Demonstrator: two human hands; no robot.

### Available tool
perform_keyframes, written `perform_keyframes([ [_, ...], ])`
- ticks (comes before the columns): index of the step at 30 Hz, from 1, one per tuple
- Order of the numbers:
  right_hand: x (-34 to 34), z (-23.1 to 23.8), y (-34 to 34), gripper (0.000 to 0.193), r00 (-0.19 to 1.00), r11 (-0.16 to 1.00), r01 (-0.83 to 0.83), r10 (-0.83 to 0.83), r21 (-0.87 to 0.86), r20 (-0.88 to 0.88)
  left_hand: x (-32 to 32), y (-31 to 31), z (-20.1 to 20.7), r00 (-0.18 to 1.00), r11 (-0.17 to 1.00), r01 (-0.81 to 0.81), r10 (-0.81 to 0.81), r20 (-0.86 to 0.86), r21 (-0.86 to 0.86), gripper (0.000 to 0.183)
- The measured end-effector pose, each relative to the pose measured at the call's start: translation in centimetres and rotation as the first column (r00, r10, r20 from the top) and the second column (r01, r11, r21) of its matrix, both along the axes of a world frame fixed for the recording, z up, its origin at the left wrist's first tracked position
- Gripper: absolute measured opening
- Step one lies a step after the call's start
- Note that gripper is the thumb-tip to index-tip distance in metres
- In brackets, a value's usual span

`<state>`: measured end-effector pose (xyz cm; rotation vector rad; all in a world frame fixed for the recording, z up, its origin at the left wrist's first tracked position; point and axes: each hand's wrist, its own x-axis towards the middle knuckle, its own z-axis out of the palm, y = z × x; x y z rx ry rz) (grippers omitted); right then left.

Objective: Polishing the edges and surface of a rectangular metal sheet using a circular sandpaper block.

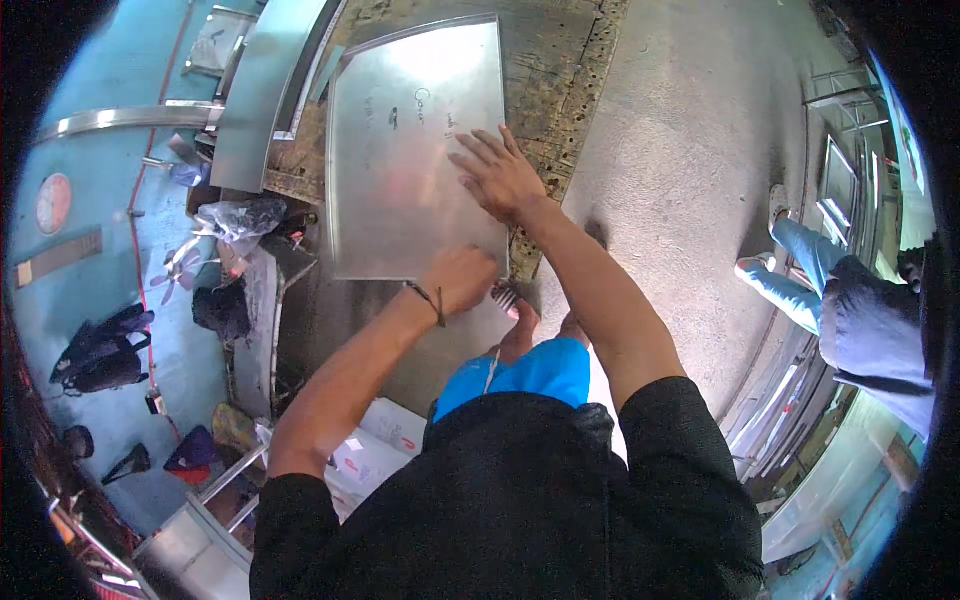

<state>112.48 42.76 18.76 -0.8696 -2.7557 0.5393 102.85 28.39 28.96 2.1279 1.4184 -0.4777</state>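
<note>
A flat silver metal panel (390,215) with folded-looking edges and handwriting on it lies on a worn wooden workbench (555,90). My right hand (503,180) rests on the panel near its right edge, fingers stretched and spread. At the panel's near edge, close to its right corner, is my left hand (462,278) with a dark band on the wrist. Its fingers are curled in, and whatever they may hold is hidden beneath the hand.
Left of the panel, another metal sheet (250,110) sticks out over the bench edge. A plastic bag (243,220) and hanging items crowd the blue wall (95,215). Concrete floor (680,180) lies to the right, where another person (870,320) stands near stacked metal profiles (785,410).
</note>
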Motion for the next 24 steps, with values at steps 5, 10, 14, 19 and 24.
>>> perform_keyframes([
  [5,-0.1,-0.2,0.0,0.047,1.0,1.0,0.003,-0.002,0.028,-0.012,-0.7,0.1,-0.1,0.996,0.996,0.083,-0.083,-0.013,0.027,0.013],
  [10,-0.1,-0.5,0.1,0.046,1.0,1.0,0.015,-0.015,0.024,-0.015,-0.2,0.0,-0.2,0.995,0.999,0.051,-0.051,-0.085,-0.001,0.014],
  [14,-0.1,-0.2,0.0,0.047,1.0,0.999,0.03,-0.03,0.022,0.003,-0.9,-0.5,0.1,0.999,0.999,0.032,-0.032,0.002,0.036,0.014],
  [19,-0.1,-0.3,0.1,0.049,1.0,0.998,0.018,-0.019,0.061,0.014,-0.1,-1.0,-1.5,0.998,0.999,0.04,-0.038,-0.045,0.029,0.016],
  [24,0.0,-0.2,0.0,0.047,1.0,1.0,0.016,-0.016,-0.004,-0.012,0.8,-1.2,-0.2,0.994,0.999,-0.028,0.024,-0.108,-0.037,0.016],
])
